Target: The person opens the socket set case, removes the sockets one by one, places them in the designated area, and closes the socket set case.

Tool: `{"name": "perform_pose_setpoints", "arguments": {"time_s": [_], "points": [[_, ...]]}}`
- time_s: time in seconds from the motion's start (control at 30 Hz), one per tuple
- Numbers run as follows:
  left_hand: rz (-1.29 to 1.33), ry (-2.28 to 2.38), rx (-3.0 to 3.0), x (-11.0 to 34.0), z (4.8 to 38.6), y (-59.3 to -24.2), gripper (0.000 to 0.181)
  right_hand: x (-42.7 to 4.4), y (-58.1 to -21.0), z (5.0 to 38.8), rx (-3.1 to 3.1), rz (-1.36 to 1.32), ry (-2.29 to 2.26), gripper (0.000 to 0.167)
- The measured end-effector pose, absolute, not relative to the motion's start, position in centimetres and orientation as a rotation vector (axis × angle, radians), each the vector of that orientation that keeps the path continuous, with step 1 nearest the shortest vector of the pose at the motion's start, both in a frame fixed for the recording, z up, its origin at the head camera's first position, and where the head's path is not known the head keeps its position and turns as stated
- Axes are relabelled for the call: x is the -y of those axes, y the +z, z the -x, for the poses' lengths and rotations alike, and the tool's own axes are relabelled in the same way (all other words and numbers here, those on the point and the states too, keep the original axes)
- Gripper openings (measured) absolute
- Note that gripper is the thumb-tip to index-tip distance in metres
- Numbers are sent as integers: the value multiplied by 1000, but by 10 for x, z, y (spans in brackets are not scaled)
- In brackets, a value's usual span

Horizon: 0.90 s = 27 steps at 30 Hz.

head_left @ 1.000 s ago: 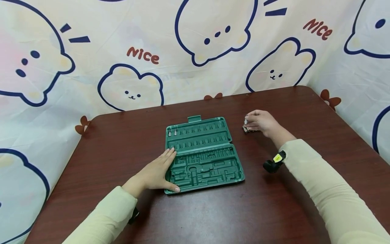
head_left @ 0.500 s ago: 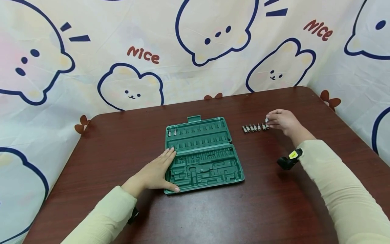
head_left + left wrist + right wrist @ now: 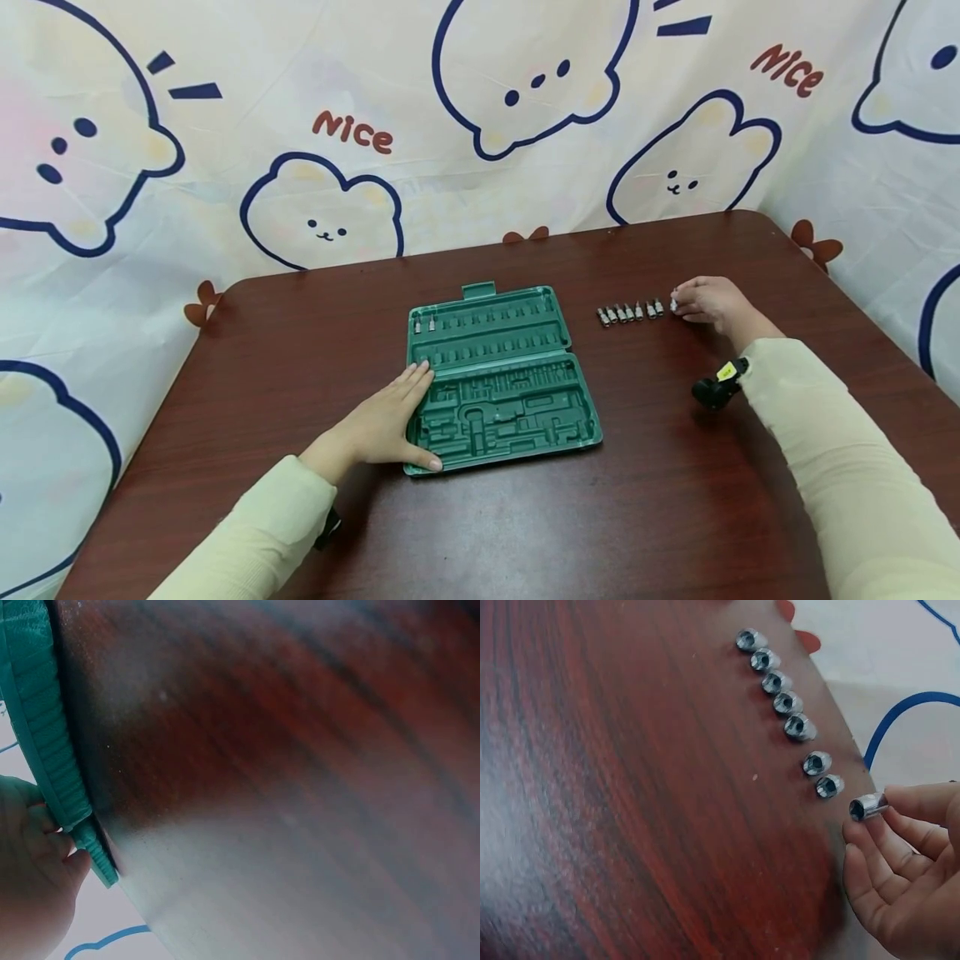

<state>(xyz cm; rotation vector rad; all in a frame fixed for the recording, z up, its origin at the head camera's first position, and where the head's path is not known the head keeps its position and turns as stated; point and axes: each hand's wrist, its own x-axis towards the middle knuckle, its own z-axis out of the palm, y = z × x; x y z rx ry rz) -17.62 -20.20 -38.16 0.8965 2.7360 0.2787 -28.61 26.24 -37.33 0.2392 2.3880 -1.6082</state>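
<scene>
A green plastic tool case (image 3: 517, 454) lies open and flat, its moulded slots facing up. My left hand (image 3: 382, 421) rests spread along the case's left edge, thumb at the front corner; the left wrist view shows this hand (image 3: 34, 862) against the case's side (image 3: 45, 727). To the right of the case, my right hand (image 3: 716, 304) pinches a small silver bit socket (image 3: 868, 805) between thumb and fingers, low at the right end of a row of similar bit sockets (image 3: 637, 311). In the right wrist view, the square hole of the pinched one faces the camera.
Two bit sockets (image 3: 424, 326) stand in the upper left slots of the case. The case's latch (image 3: 478, 291) points toward the back of the brown table (image 3: 495, 533). A patterned cloth (image 3: 480, 192) hangs behind the table.
My right hand has carried the bit socket rightward, from the row's left end to just past its right end, and lowered it. The left hand and case have stayed put.
</scene>
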Motion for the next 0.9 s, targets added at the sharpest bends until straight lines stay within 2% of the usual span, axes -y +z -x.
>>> {"name": "perform_pose_setpoints", "arguments": {"time_s": [0.37, 0.67, 0.9], "points": [[-896, 278, -2738, 202, 177, -382, 120, -256, -380, 293, -2602, -239, -1358, 30], [-892, 282, -2743, 202, 177, -383, 120, -252, -377, 293, -2668, -303, -1325, 25], [-885, 282, -2744, 202, 176, -383, 119, -250, -377, 292, -2642, -288, -1350, 32]]}}
